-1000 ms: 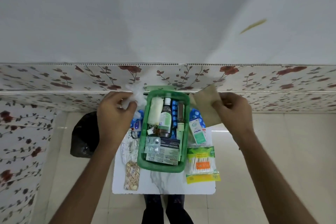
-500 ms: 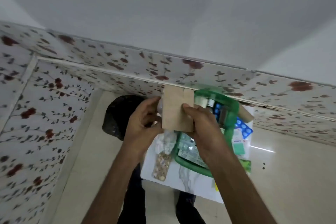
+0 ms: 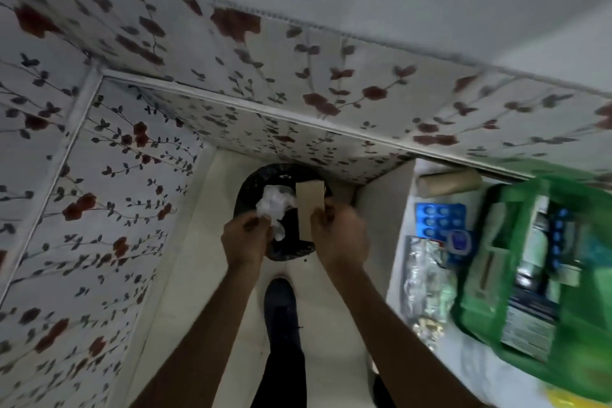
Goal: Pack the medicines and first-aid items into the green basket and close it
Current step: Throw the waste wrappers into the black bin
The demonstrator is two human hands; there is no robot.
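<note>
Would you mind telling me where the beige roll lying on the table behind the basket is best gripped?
Probably around the middle of the beige roll, from above. It lies on its side along the wall, clear of the green basket, so its long curved sides are free.

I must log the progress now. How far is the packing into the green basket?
Done: the green basket already holds several medicines. In hand: the left hand holds a crumpled clear wrapper and the right hand a brown card, both over the black bin bag. Left: blue blister pack, foil strips and beige roll remain outside; basket not closed.
</note>
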